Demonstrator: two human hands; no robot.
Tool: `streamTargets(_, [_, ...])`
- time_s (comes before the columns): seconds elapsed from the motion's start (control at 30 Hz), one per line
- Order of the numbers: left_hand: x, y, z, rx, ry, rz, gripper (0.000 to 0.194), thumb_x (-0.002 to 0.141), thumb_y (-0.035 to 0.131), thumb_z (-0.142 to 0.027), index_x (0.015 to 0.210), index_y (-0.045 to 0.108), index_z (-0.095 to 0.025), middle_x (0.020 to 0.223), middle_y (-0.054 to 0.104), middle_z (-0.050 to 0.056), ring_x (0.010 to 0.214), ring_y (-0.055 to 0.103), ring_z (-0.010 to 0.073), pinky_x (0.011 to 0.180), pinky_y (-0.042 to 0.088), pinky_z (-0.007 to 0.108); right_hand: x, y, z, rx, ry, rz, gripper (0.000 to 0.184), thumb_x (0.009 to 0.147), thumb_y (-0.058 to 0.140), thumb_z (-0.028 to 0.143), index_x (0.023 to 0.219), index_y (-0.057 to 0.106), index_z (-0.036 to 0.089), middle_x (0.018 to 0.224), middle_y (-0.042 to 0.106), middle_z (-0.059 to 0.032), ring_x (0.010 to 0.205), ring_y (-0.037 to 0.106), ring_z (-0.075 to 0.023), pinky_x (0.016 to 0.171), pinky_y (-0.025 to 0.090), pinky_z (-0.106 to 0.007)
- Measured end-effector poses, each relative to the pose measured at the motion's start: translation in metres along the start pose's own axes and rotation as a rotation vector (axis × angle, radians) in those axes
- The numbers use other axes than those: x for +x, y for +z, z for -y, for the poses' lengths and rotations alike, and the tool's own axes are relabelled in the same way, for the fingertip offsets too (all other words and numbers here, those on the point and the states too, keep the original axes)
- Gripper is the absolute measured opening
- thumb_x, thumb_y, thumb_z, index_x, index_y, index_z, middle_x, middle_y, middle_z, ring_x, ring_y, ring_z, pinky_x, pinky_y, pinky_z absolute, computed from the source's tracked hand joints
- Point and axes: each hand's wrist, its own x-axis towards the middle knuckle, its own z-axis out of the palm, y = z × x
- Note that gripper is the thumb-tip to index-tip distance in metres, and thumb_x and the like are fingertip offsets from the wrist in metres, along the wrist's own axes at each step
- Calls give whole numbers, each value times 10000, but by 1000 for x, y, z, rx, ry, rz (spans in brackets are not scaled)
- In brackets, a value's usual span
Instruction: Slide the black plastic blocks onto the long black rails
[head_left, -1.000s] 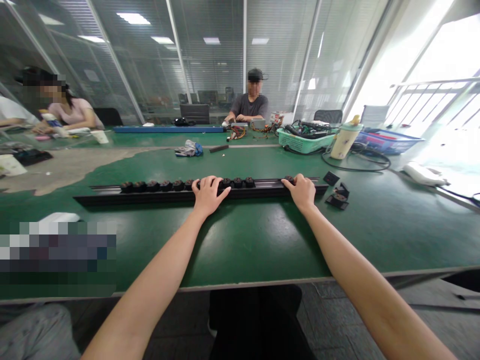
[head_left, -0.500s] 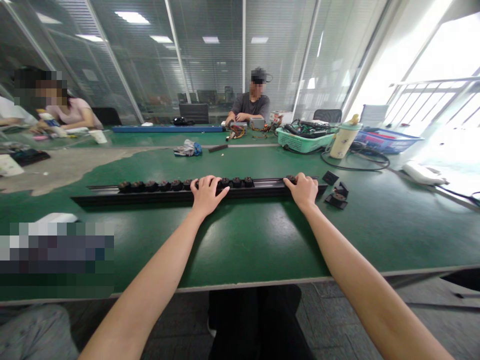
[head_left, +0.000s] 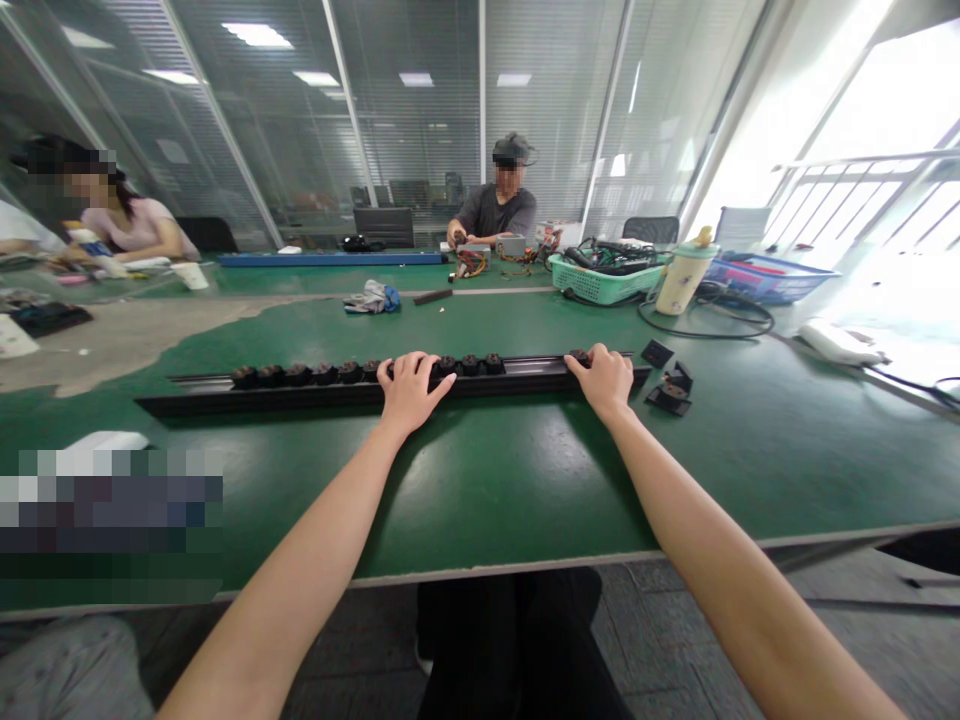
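Note:
A long black rail [head_left: 285, 402] lies across the table in front of me. Several small black blocks [head_left: 324, 374] with brownish tops stand in a row along its channel, up to right of centre; then a bare grey stretch of channel follows. My left hand [head_left: 411, 388] grips the rail near its middle, fingers over the far side, hiding some blocks. Near the rail's right end, my right hand [head_left: 606, 380] has thumb and fingers around a single black block [head_left: 577, 357], which sits at the channel. Its underside is hidden.
Loose black pieces [head_left: 671, 388] lie just right of the rail. Farther back are a green basket [head_left: 600, 285] of cables, a yellowish cup [head_left: 684, 280], a blue basket [head_left: 780, 280] and a crumpled cloth [head_left: 371, 298]. A co-worker [head_left: 499, 210] sits opposite; others sit left.
Both hands keep nearly the same places on the rail and block. The whole view has shifted slightly. Across the table, the co-worker's hand has lifted a little.

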Motion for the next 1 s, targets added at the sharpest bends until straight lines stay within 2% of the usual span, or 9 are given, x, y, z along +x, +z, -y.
streamTargets(0.33, [0, 1, 1, 5, -1, 2, 450, 1020, 458, -561, 1328, 650, -295, 1388, 620, 120, 1364, 478, 326, 1235, 186, 581, -1, 0, -3, 0, 15, -34, 410, 994, 525, 528, 1065, 667, 150, 1019, 733, -177, 951, 627, -298, 963, 380, -409])
streamTargets(1.0, [0, 1, 1, 2, 10, -7, 451, 1025, 463, -560, 1317, 649, -271, 1380, 628, 125, 1362, 490, 321, 1230, 186, 579, 7, -2, -10, -14, 86, 17, 418, 980, 580, 564, 1063, 677, 165, 1025, 760, -184, 1001, 677, -323, 931, 411, -393])
